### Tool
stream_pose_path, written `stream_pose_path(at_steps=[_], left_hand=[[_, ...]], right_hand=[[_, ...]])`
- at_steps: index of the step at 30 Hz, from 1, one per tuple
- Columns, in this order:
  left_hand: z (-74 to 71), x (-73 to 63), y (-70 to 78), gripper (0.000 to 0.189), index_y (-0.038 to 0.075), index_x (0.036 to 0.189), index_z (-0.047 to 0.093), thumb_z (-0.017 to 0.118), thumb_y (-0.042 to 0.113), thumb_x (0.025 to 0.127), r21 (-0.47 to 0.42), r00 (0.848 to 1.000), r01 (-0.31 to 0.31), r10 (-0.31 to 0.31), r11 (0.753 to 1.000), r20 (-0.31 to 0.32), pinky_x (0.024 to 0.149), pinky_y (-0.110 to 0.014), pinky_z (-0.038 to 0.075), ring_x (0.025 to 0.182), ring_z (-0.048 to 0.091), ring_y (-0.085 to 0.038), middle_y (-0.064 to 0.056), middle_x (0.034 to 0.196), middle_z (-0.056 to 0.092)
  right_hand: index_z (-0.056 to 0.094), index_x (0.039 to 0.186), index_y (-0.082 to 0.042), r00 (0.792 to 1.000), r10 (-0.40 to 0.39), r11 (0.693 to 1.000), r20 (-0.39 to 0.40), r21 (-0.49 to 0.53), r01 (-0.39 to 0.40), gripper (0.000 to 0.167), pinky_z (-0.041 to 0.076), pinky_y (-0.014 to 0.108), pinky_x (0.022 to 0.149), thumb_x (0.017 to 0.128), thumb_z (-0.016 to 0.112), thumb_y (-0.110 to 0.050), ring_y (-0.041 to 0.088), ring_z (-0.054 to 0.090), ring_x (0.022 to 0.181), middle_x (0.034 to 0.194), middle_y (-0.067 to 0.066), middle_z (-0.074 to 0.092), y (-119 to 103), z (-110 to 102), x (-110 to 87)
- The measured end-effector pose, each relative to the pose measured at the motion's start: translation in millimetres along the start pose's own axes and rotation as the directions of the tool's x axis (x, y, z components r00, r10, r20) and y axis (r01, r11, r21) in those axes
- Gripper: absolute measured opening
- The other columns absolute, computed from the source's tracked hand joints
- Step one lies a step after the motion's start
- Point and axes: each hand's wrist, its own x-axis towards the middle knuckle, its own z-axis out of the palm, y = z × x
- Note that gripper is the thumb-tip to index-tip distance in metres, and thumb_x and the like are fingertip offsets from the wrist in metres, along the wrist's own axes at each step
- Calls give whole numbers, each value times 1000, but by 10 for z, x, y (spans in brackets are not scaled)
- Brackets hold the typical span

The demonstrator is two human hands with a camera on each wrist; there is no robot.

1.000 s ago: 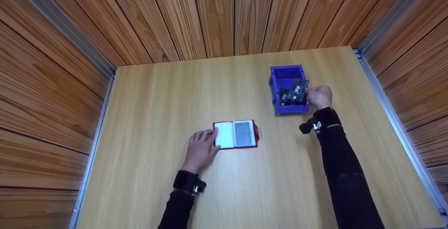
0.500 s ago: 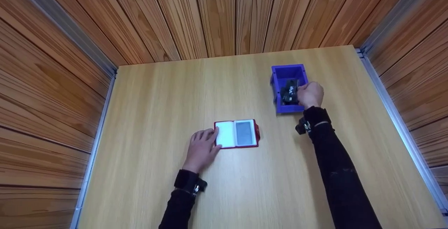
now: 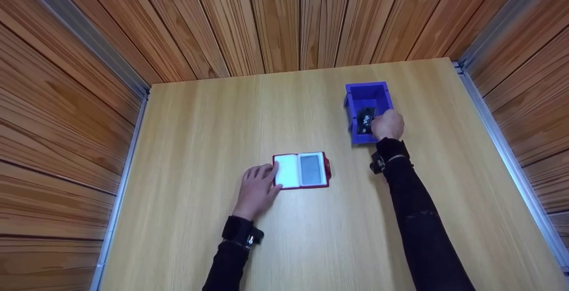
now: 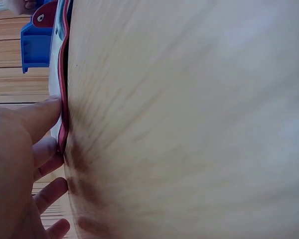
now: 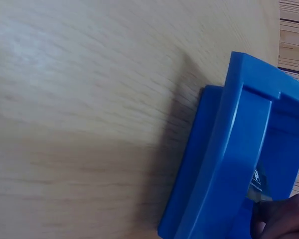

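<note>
A small red card holder (image 3: 327,171) lies opened flat on the table, its clear sleeve pages facing up. My left hand (image 3: 255,191) rests at its left side, thumb and forefinger touching the edge; the left wrist view shows those fingers against the red cover (image 4: 64,104). Inside the blue-purple bin (image 3: 366,139) is a black card (image 3: 366,120) printed "Vip". My right hand (image 3: 388,124) reaches over the bin's right wall with curled fingers, pinching the card's right side. In the right wrist view, part of the card (image 5: 259,180) shows beside the fingertips, mostly hidden by the bin wall.
The bin stands toward the back right of the wooden table (image 3: 213,131). Wood-plank walls (image 3: 275,24) rise behind and on both sides, with metal rails (image 3: 511,157) along the table's sides.
My right hand has moved left and down into the bin, bringing the raised card over the other card lying there. My left hand and the card holder have stayed put.
</note>
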Motion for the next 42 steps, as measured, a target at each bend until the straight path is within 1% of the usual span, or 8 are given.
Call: stream_pose_path(at_steps=[5,12,19,28,32,35,38,42], left_hand=[[2,0,11,64,19,161,38,55,44,105,10,1000,-13,13,1000,-8,122,-55,26,141,43,-33,-8,152,50],[-2,19,6,65,19,162,37,55,45,105,10,1000,-13,13,1000,2,123,-54,25,141,42,-33,-7,152,49],[0,25,17,65,20,162,37,55,46,105,9,1000,-10,10,1000,7,122,-55,26,142,42,-33,-7,152,49],[10,29,17,66,22,163,34,53,49,105,23,1000,6,-6,1000,26,124,-53,23,144,40,-31,-6,155,48],[3,12,22,65,20,162,37,54,46,105,7,1000,-5,5,1000,10,123,-54,24,143,41,-33,-7,154,49],[0,3,22,64,17,161,39,55,44,104,-7,1000,-16,16,1000,-5,122,-56,25,142,42,-34,-8,152,50],[-6,-2,19,65,18,161,39,56,44,104,-8,1000,-11,10,1000,-6,123,-56,24,142,42,-34,-8,152,50],[-12,-7,9,64,20,161,38,56,44,105,-6,1000,2,-2,1000,2,124,-56,24,144,40,-34,-7,154,49]], right_hand=[[74,105,7,999,33,999,-6,17,-33,31,59,48,80,92,51,-8,40,73,86,94,24,76,30,29,-25],[74,107,8,999,45,999,7,1,-45,30,59,48,85,92,53,-9,40,74,90,85,19,75,84,57,-26],[73,106,9,999,34,999,-3,-36,-34,29,57,53,93,93,54,-9,44,69,109,115,30,72,96,85,-25],[73,107,11,1000,19,999,-5,-28,-19,30,55,54,95,91,55,-8,45,68,110,117,31,71,132,95,-30],[73,106,11,1000,11,1000,0,2,-11,31,57,52,93,92,52,-7,45,70,103,107,31,73,131,91,-58],[74,100,10,999,-14,998,-38,53,16,31,59,50,86,92,50,-6,41,72,89,97,30,74,98,81,-95],[77,98,8,994,-66,990,-87,116,76,30,60,39,74,94,52,-8,26,71,63,91,27,76,27,48,-145],[77,102,6,987,-132,971,-88,191,147,29,52,21,48,97,55,-12,2,54,35,97,26,77,-96,-19,-240]])
